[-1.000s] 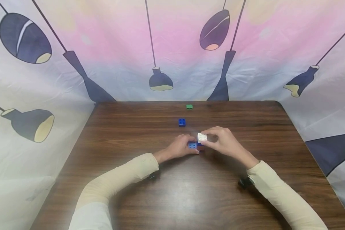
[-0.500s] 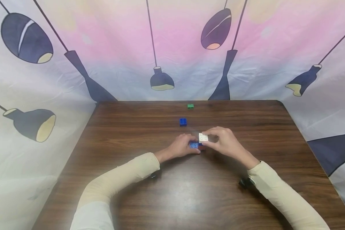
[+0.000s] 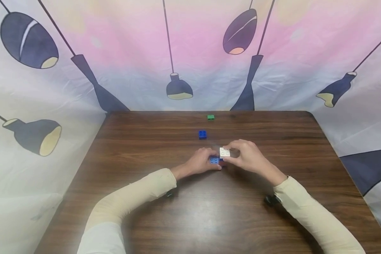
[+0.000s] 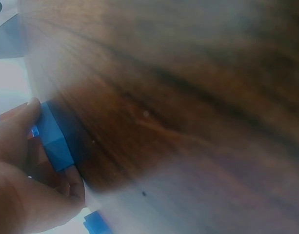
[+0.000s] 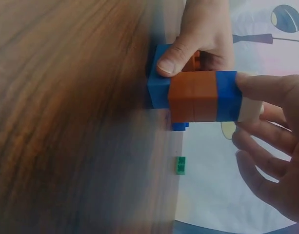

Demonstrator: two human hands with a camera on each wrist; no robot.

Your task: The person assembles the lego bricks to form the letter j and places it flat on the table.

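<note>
A stack of toy building bricks stands mid-table between both hands. In the right wrist view, a light blue brick [image 5: 158, 90] forms its base, with orange-red bricks [image 5: 193, 97] above it, then a dark blue brick [image 5: 228, 97] and a white brick [image 5: 249, 109] on top. My left hand [image 3: 201, 161] grips the lower part, its thumb against the light blue and orange-red bricks. Thumb and finger of my right hand [image 3: 249, 158] pinch the top of the stack, at the white and dark blue bricks. Light blue studs [image 3: 213, 161] show beside the left fingers.
Beyond the hands, a loose blue brick [image 3: 202, 134] lies on the brown wooden table [image 3: 197, 218]. Farther back, a small green brick [image 3: 211, 118] lies near the rear edge. A curtain printed with lamps [image 3: 143, 53] hangs behind the table.
The head view has shifted slightly. Both hands stay at the stack with the same hold, and the loose bricks have not moved.
</note>
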